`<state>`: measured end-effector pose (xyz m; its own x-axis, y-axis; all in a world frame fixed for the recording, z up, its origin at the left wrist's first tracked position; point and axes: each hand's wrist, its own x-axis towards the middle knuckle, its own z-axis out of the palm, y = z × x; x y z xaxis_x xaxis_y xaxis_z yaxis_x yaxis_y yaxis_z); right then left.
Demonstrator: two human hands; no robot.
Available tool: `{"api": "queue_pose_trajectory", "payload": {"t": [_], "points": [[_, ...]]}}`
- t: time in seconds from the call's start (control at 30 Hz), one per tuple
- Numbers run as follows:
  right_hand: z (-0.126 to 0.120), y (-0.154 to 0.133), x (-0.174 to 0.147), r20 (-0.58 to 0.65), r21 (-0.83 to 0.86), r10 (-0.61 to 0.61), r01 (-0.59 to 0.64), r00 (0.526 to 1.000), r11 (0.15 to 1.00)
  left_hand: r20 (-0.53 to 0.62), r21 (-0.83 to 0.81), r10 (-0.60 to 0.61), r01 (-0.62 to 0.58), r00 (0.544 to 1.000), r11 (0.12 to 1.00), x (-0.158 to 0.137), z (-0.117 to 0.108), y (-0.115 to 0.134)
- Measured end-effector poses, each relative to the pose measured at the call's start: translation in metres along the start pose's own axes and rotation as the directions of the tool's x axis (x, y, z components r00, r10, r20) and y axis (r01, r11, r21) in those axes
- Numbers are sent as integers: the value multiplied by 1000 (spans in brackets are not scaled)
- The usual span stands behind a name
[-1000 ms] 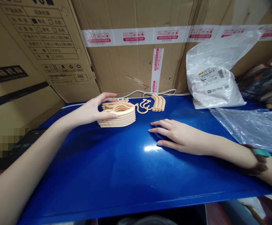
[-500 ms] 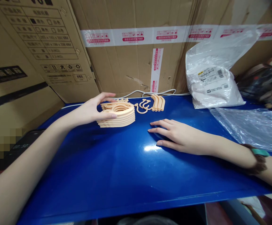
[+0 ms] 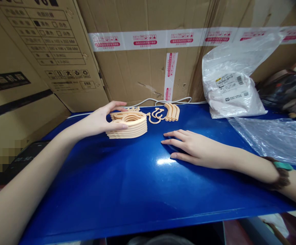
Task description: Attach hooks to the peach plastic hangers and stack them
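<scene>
Left hand: thumb and fingers, parted in a wide C, hold the near end of a stack of beige pieces, thumb against the front, fingers reaching over the back; firmness cannot be told. Right of these fingertips lie hooks and curved bars. Right hand: fingers loosely spread, grasping nothing, palm toward the blue table.

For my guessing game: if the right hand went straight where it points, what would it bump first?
The right hand would probably bump the stack of beige hanger pieces near its lower edge. Depth is hard to judge, so it might just miss.
</scene>
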<state>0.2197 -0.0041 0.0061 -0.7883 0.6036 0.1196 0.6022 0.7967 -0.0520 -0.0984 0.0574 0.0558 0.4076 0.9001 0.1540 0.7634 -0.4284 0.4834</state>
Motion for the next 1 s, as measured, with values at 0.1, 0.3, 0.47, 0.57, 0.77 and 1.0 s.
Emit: {"api": "queue_pose_trajectory", "payload": {"t": [0.1, 0.3, 0.47, 0.57, 0.77, 1.0], "points": [[0, 0, 0, 0, 1, -1, 1, 1000, 1000, -2, 5, -3, 3, 1000, 1000, 0, 0, 0], [-1, 0, 0, 3, -1, -2, 2, 1000, 1000, 5, -9, 9, -9, 1000, 1000, 0, -1, -1], [-1, 0, 0, 11, -3, -5, 5, 1000, 1000, 15, -16, 22, -21, 1000, 1000, 2, 0, -6], [-1, 0, 0, 7, -5, -4, 4, 1000, 1000, -27, -99, 61, -64, 998, 993, 3, -4, -8], [-1, 0, -1, -10, 7, -14, 14, 1000, 1000, -273, -192, 69, -125, 960, 973, -4, -14, 5], [-1, -1, -1, -18, 2, -25, 25, 1000, 1000, -496, 12, 164, -182, 853, 983, -10, -3, 24]]}}
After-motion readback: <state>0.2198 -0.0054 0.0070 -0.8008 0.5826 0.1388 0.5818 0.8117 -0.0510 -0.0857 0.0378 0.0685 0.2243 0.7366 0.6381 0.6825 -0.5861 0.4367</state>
